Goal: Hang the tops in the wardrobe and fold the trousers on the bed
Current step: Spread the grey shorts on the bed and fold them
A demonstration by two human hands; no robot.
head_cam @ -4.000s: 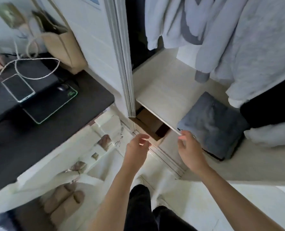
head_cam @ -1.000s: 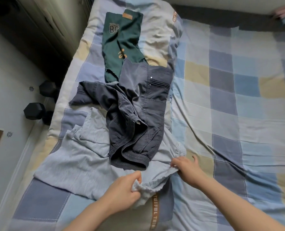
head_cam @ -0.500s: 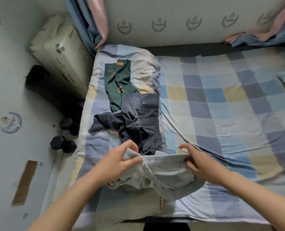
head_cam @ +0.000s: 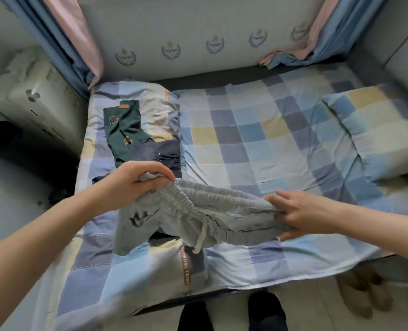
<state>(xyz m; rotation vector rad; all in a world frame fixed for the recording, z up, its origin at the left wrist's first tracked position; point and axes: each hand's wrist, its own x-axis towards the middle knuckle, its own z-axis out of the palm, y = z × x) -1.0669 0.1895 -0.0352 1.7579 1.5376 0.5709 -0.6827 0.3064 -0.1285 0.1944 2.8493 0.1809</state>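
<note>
Hands are holding grey drawstring shorts above the bed: left hand clutching the waistband, right hand pinching its other end.

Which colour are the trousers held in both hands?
Light grey trousers, with a pale drawstring; seen in the head view.

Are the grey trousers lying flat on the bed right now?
No, the left hand and right hand hold the grey trousers up by the waistband.
</note>
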